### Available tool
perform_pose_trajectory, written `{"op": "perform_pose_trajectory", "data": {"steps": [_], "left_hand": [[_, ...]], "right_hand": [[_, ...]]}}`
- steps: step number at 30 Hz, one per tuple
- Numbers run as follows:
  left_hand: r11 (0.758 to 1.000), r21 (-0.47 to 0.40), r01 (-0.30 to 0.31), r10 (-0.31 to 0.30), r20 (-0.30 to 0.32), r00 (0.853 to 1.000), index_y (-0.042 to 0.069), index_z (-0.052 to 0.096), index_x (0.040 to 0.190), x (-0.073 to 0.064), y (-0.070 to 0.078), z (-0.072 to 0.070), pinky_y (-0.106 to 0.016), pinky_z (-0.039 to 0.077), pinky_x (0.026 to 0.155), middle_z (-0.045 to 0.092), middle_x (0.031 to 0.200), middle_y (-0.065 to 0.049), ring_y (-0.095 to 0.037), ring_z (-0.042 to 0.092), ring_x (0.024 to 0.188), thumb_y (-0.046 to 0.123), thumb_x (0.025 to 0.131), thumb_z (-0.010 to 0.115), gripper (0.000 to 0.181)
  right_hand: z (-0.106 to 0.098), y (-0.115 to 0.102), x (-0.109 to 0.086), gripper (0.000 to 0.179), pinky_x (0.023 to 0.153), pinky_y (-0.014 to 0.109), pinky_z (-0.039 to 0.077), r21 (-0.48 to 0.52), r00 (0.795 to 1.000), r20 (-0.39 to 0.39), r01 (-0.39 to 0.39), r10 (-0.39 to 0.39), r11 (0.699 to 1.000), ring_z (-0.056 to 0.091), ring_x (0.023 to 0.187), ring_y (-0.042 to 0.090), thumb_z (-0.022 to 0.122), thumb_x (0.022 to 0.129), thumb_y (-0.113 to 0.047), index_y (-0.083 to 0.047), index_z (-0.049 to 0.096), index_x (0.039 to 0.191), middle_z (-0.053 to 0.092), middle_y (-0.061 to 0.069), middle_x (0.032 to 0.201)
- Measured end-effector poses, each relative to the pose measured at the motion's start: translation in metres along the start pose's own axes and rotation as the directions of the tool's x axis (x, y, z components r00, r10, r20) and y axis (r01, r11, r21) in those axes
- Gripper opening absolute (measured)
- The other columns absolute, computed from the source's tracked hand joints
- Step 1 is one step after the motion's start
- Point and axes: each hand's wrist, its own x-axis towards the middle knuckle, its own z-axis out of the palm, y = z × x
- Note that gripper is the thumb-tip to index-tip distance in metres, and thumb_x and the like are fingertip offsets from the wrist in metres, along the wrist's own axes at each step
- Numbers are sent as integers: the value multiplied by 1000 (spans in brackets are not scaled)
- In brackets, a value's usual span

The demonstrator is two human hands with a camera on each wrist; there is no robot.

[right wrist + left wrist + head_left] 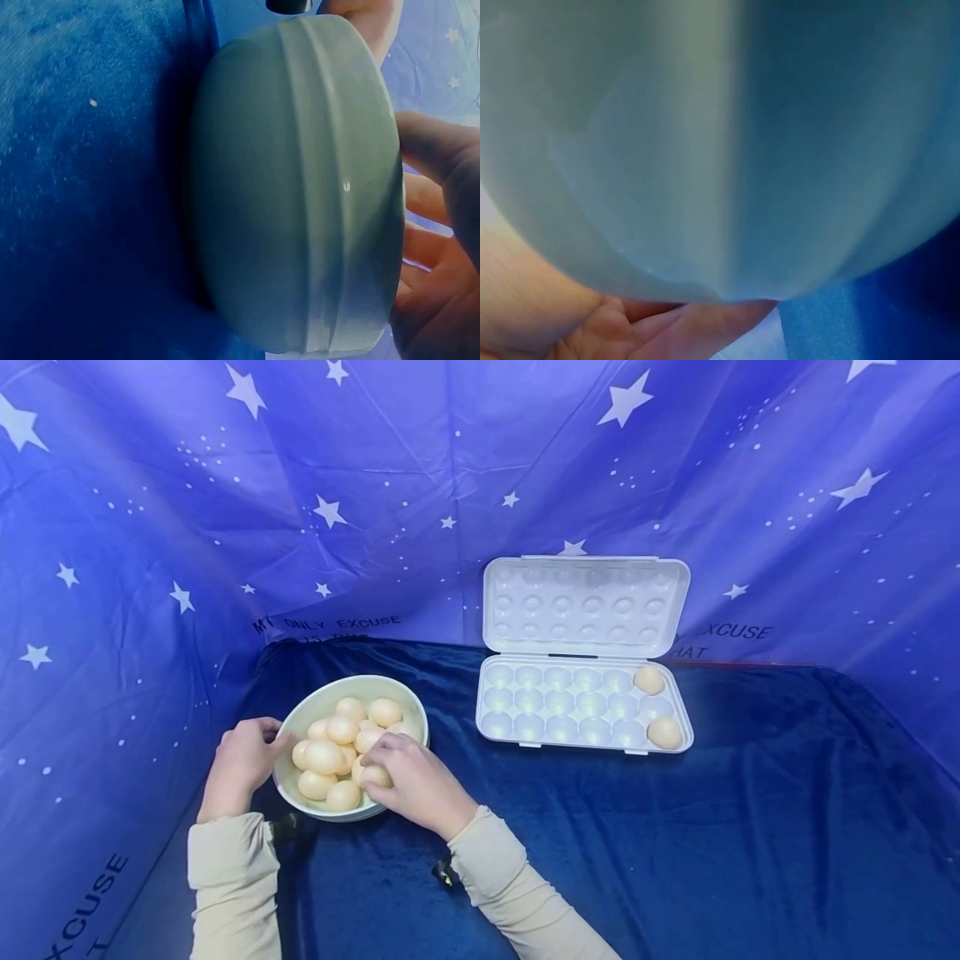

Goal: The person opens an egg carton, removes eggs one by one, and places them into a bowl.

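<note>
A pale green bowl (pixel 412 695) full of eggs (pixel 325 757) sits at the left, tilted a little. My left hand (pixel 242 767) holds its left rim, thumb over the edge; in the left wrist view the bowl's wall (pixel 630 187) hides most of that hand. Inside the bowl, my right hand (pixel 423 783) grips an egg (pixel 377 776) near the right side. The right wrist view shows the bowl's outside (pixel 255 187), with the fingertips hidden past the rim. To the right stands a white egg carton (pixel 558 702), lid raised, with eggs in its back-right and front-right corner cups.
A dark blue velvet cloth (pixel 750 827) covers the table. Behind and at the sides hangs a blue curtain with white stars (pixel 450 485). The carton's raised lid (pixel 585 606) leans near the curtain. Dark wrist straps show at both cuffs.
</note>
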Motion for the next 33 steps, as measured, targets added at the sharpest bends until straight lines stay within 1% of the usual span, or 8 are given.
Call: {"op": "perform_pose_trajectory", "data": {"steps": [5, 10, 16, 25, 29, 33], "left_hand": [[1000, 6, -5, 5, -4, 1000, -13, 60, 120, 0, 0, -1, -58, 52, 85, 63, 116, -35, -47, 65, 98, 20, 100, 56, 39], [1000, 2, 7, -7, 2, 1000, -13, 59, 122, 0, 1, -1, -59, 51, 87, 62, 117, -35, -47, 65, 99, 20, 101, 55, 40], [1000, 4, 12, -12, 5, 1000, -14, 58, 122, -2, 2, -2, -59, 51, 87, 62, 118, -35, -47, 65, 99, 20, 101, 55, 40], [1000, 3, 2, -2, -1, 1000, -14, 59, 122, -1, 1, -1, -59, 52, 87, 62, 118, -35, -47, 65, 99, 20, 101, 54, 40], [1000, 3, 6, -6, 1, 1000, -14, 59, 122, -1, 1, 0, -59, 51, 87, 62, 118, -35, -47, 65, 100, 20, 101, 54, 40], [1000, 4, 7, -7, 3, 1000, -13, 59, 122, -1, 2, 0, -59, 51, 88, 62, 118, -35, -47, 65, 100, 20, 100, 55, 40]], "right_hand": [[0, -1, 1, 14, 87, 19, 49, -70, 999, 34, 8, -6, 998, 61, 98, 11, 66, 93, -21, -13, 77, 98, 69, -3, 100], [0, -3, 1, 14, 82, 20, 49, -136, 998, 54, 31, -24, 990, 60, 94, 10, 62, 95, -21, -16, 76, 95, 68, -5, 96], [0, -3, 1, 15, 78, 21, 49, -165, 997, 63, 52, -42, 985, 58, 89, 10, 60, 96, -19, -17, 74, 90, 66, -5, 92], [-1, -4, -1, 18, 77, 21, 50, -205, 995, 84, 66, -49, 976, 59, 88, 10, 57, 98, -18, -16, 74, 92, 66, -5, 92], [-2, -3, -1, 17, 79, 21, 50, -188, 996, 77, 66, -53, 980, 60, 91, 10, 58, 97, -17, -16, 74, 97, 68, -4, 96], [-5, -2, -2, 18, 85, 21, 51, -159, 997, 59, 58, -49, 986, 62, 98, 11, 59, 95, -16, -14, 75, 104, 69, -3, 103]]}}
